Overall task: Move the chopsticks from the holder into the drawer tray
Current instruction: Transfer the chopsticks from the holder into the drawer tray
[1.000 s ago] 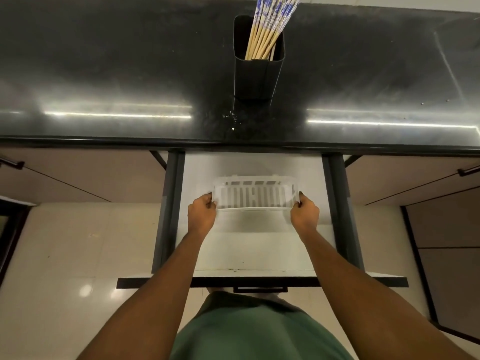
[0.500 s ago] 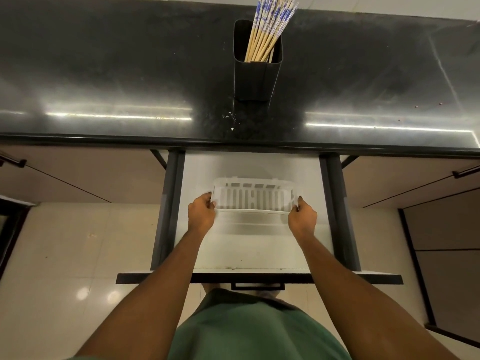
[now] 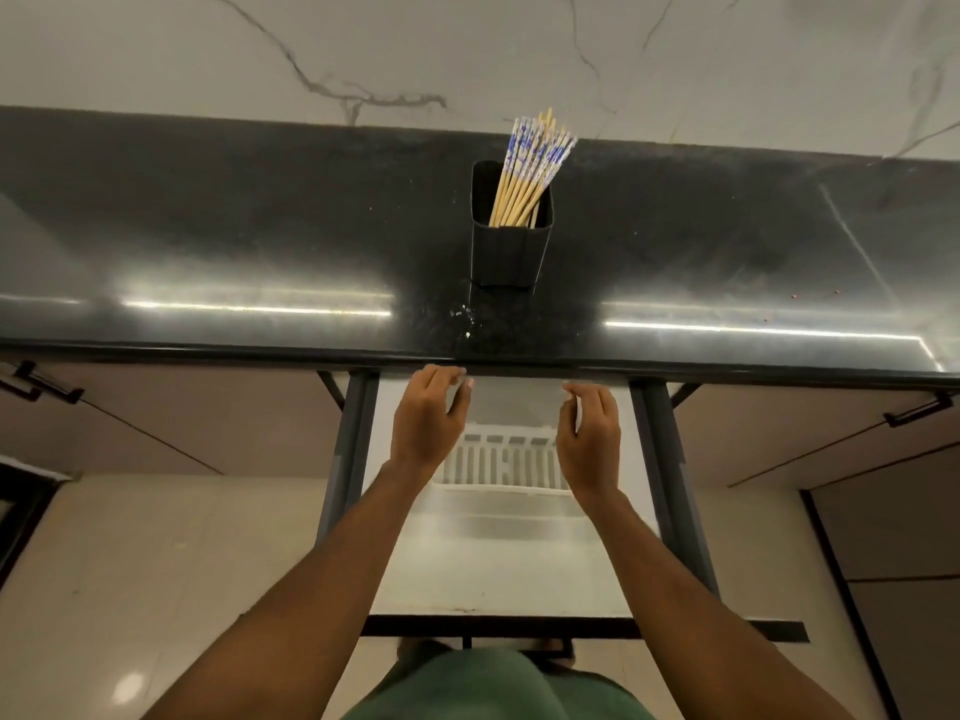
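A bundle of wooden chopsticks (image 3: 527, 171) with blue-and-white patterned tops leans in a black square holder (image 3: 510, 249) on the black countertop. Below the counter edge a drawer stands pulled out, and a white slotted tray (image 3: 506, 462) lies on its white floor. My left hand (image 3: 428, 418) and my right hand (image 3: 589, 433) are raised above the tray's two ends, fingers apart, holding nothing. Their fingertips reach almost to the counter's front edge. Both hands hide the tray's left and right ends.
The black countertop (image 3: 260, 241) runs the full width, backed by a marbled white wall (image 3: 467, 54). Dark drawer rails (image 3: 353, 459) flank the drawer, whose front panel (image 3: 582, 628) is near my body. Cabinet handles (image 3: 39, 384) sit on both sides.
Both hands let go of the white tray and rose toward the counter edge with fingers spread. The camera tilted up, showing the wall. The tray stays in the drawer.
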